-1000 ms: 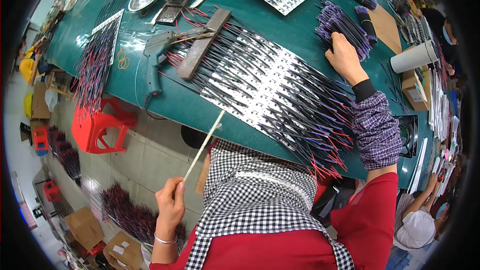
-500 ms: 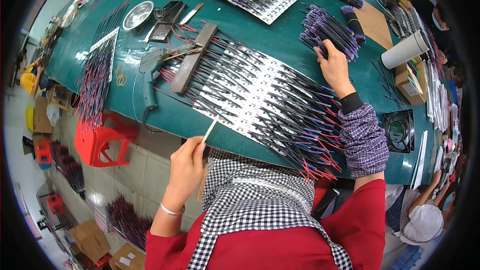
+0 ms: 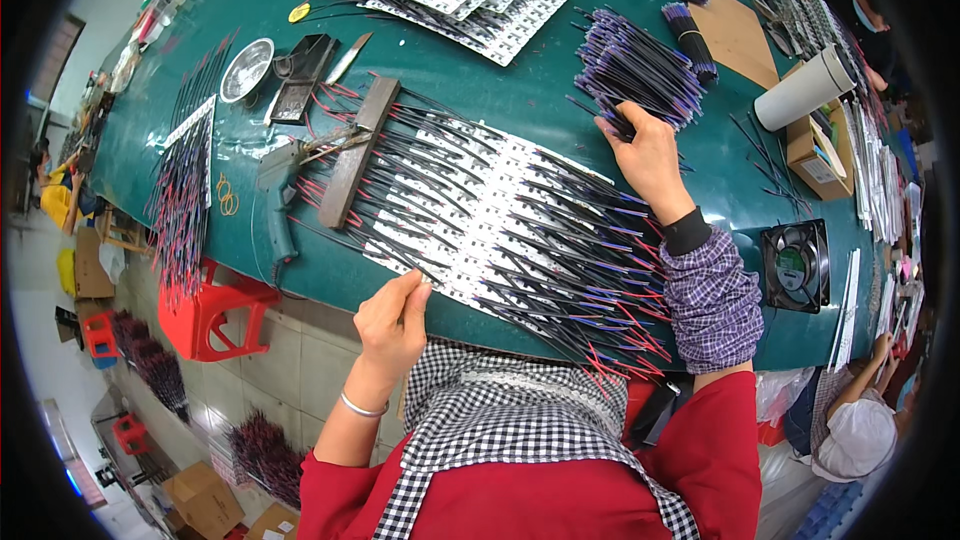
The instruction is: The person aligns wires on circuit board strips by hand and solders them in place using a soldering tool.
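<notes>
A white panel of small circuit boards (image 3: 490, 190) lies before me, with rows of black wires (image 3: 570, 240) across it, many red or purple at the ends. At its near edge, my left hand (image 3: 393, 322) is closed in a pinch; the thin pale stick it holds is almost hidden by the fingers. My right hand (image 3: 648, 162) is closed at the near side of a loose pile of black wires with purple ends (image 3: 640, 65). A dark wire sticks out past its fingertips; how many it holds is hidden. A metal bar (image 3: 360, 155) rests across the wires at the panel's left.
A teal pistol-grip tool (image 3: 278, 202) lies left of the bar, with a metal bowl (image 3: 247, 70) beyond. Stacked panels (image 3: 490, 10) stand at the back. A white cylinder (image 3: 803, 88) and a fan (image 3: 795, 265) are to the right. A red stool (image 3: 215, 320) stands beside the table.
My left hand has moved slightly right to the panel's near edge, and the stick no longer shows clearly. My right hand has drawn slightly back from the wire pile. The view has shifted a little.
</notes>
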`<state>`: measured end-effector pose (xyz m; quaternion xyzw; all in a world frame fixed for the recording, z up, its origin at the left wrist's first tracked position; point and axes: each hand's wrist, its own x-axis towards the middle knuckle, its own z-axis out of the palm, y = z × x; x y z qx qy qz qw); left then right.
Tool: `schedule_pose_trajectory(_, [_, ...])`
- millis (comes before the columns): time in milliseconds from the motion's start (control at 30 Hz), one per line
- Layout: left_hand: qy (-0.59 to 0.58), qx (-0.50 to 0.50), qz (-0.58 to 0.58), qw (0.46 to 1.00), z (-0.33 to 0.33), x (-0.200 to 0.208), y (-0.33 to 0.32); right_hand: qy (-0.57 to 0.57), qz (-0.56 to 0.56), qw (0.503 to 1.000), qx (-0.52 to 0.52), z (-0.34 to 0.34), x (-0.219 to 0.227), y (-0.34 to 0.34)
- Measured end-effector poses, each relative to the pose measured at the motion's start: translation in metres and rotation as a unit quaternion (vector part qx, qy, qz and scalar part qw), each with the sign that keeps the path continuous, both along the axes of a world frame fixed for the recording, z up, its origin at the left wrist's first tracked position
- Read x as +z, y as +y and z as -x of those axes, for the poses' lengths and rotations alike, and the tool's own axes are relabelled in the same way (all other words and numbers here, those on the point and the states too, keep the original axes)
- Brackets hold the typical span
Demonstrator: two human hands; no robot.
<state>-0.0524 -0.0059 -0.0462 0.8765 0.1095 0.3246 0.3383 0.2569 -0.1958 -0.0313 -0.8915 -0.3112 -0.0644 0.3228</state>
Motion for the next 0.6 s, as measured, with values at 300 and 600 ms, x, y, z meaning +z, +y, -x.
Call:
schedule_pose_trajectory(300, [0.127, -0.016, 0.585, 0.801, -0.023, 0.019, 0.019, 0.058, 0.053, 0.996, 0.039, 0.010, 0.038, -0.003])
schedule_pose_trajectory(600, [0.137, -0.029, 0.386, 0.912, -0.035, 0.008, -0.012, 0.026, 0.085, 0.981, 0.171, 0.101, 0.023, -0.009])
